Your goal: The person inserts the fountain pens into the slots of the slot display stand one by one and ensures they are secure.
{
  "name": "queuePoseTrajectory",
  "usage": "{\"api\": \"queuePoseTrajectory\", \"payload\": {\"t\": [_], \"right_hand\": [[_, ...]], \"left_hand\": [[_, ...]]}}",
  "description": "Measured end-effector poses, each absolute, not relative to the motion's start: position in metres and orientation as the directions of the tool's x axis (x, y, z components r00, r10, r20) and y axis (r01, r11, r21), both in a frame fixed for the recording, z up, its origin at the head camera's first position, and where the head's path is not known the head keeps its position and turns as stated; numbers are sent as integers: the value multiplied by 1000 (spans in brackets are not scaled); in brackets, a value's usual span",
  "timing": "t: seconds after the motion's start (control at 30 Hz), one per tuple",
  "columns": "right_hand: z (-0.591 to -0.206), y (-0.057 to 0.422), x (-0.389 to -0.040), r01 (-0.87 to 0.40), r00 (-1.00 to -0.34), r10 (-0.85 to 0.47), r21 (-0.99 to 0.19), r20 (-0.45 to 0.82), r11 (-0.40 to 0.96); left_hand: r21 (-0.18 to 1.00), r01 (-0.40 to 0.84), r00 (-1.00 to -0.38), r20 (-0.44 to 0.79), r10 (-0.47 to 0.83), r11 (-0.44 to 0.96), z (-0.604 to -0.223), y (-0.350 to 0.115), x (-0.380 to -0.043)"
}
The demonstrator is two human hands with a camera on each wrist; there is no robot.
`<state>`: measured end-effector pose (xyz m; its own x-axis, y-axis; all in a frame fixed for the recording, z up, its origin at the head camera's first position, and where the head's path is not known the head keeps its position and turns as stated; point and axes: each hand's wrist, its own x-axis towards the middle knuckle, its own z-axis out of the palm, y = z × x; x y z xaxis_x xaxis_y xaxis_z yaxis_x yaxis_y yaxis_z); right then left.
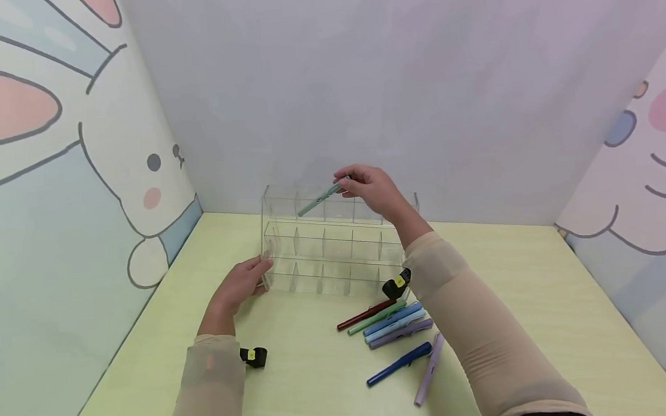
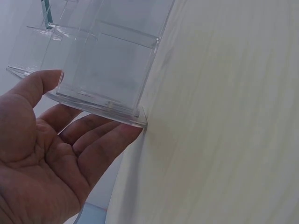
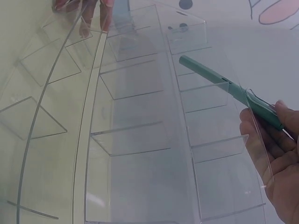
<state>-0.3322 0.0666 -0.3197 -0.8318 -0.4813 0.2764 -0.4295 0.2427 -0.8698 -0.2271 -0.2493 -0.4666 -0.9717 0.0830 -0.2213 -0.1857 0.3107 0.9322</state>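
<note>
My right hand (image 1: pixel 369 188) pinches a teal-green pen (image 1: pixel 319 200) by its clip end, and the barrel slants down to the left over the top tier of a clear plastic organizer (image 1: pixel 336 244). In the right wrist view the pen (image 3: pixel 210 77) overlaps the see-through dividers. The organizer has three stepped tiers split into compartments. My left hand (image 1: pixel 244 282) grips its left end; in the left wrist view, the thumb (image 2: pixel 39 84) lies on one side of the end panel and the fingers (image 2: pixel 110 144) reach around the other, near the table.
Several pens lie on the table in front of the organizer: dark red (image 1: pixel 363 316), green (image 1: pixel 372 318), blue, light blue and purple side by side. Nearer me are a dark blue pen (image 1: pixel 397 365) and a lilac pen (image 1: pixel 429 370). A plain wall (image 1: pixel 356 67) rises behind the organizer.
</note>
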Motion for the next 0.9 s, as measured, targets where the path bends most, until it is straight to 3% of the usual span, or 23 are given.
{"api": "queuePoseTrajectory", "payload": {"t": [0.6,0.9], "right_hand": [[-319,68,-331,-460,-804,-536,-842,258,283],[-313,69,-325,-483,-817,-497,-819,293,309]], "left_hand": [[927,-199,-968,-236,82,318,-463,-248,-225],[934,-201,-967,-237,91,296,-464,-247,-226]]}}
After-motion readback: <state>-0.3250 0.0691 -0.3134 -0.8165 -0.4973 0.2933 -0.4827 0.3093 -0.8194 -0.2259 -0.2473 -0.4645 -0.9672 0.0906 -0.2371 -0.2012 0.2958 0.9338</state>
